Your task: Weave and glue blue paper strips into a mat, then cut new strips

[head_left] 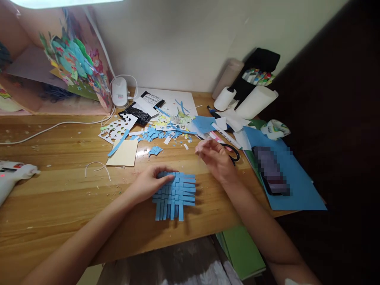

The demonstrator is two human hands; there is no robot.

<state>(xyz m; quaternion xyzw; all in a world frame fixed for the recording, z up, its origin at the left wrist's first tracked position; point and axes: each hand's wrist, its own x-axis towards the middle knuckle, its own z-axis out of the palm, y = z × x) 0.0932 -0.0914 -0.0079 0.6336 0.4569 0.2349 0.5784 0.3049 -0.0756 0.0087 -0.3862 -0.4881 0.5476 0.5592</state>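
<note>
Woven paper (175,194) is gripped by the left hand (151,183); near scissors (238,153), the right hand (217,160) is curled, its grip unclear.

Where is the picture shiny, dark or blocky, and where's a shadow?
Head view: white glare on the wooden table beside the cream paper; head view: far right almost black; head view: square blocks over part of the phone, and a shadow beside the woven blue paper.
</note>
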